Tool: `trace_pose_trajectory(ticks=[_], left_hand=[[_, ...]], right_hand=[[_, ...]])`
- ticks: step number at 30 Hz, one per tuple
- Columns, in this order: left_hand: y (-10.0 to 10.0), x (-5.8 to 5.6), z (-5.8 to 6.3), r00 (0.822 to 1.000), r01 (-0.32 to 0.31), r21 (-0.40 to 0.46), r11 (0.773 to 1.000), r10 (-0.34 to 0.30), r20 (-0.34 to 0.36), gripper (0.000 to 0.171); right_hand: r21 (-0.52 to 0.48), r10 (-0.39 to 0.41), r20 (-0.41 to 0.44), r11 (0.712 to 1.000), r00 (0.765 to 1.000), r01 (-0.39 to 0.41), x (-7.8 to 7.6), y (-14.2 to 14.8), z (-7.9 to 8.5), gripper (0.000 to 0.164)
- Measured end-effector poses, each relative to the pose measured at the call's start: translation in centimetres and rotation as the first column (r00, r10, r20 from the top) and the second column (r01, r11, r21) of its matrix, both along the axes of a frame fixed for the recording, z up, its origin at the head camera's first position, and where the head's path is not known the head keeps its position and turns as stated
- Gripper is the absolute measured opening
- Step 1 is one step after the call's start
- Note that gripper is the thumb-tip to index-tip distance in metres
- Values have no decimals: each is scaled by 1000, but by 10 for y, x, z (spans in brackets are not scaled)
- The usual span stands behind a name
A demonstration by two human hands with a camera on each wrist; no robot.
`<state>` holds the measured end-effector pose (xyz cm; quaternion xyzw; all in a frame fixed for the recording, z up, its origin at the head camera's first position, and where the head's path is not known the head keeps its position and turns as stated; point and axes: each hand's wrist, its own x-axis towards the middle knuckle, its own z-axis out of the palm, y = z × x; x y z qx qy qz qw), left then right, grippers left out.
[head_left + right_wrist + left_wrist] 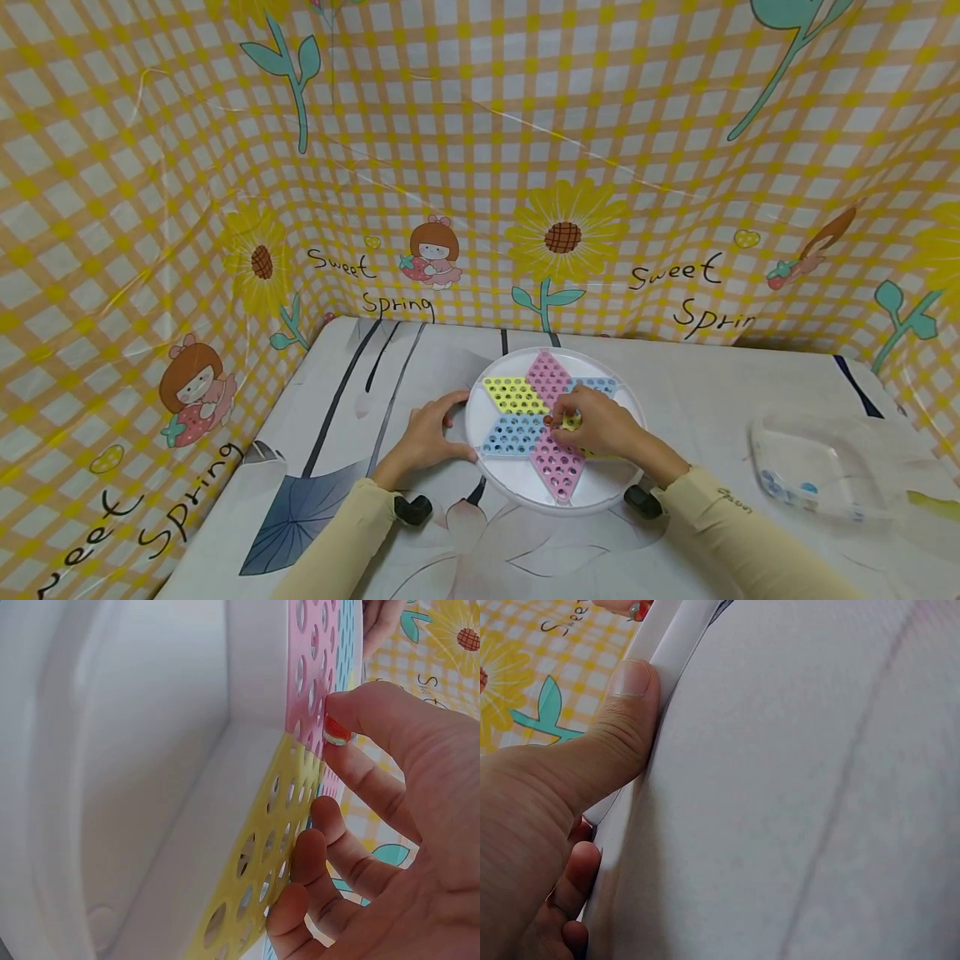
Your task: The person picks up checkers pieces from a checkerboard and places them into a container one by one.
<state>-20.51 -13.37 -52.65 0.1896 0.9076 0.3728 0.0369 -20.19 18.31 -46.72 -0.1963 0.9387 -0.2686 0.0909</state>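
Note:
A round white Chinese checkers board (pixel 517 490) lies on the table, its star of pink, yellow and blue sections full of holes. Against its left rim rests my left hand (pixel 427 437), thumb and index finger spread apart along the edge. In the left wrist view the thumb (pixel 626 712) touches the white rim, while the other fingers are bent and partly hidden. Over the star's centre, my right hand (pixel 596 425) pinches a red marble (pixel 337 732) with a pale and green band between thumb and index finger. Its other fingertips rest near the yellow holes (pixel 255 847).
To the right on the table stands a clear plastic container (pixel 813 492) with some blue bits near its front side. A yellow-checked cloth (pixel 480 167) with sunflowers hangs behind and at the sides. The tablecloth (pixel 465 567) is pale with printed leaves and lines.

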Motion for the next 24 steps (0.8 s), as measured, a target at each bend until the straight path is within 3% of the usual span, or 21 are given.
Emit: trace_pose_trajectory(ticks=[7,24], left_hand=[[0,0,1,1000,-8,1,1000,8,11,96],[1,1,-1,1000,-25,-7,1000,25,10,96]], right_hand=[[13,17,14,1000,1000,-17,-2,1,2,15],[-80,190,-5,979,982,-189,-13,8,12,12]])
